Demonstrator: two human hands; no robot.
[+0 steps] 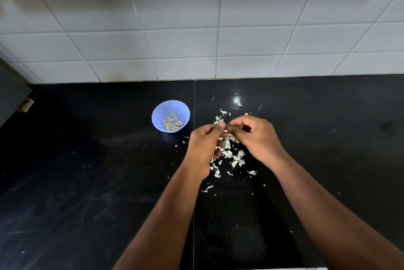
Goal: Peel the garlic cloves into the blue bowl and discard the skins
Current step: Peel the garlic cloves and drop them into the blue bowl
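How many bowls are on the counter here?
1: the blue bowl stands on the black counter, left of the hands, holding peeled garlic cloves.

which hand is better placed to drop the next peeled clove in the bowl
Probably the left hand: the bowl sits on its side, just beyond it, while the right hand would have to cross over.
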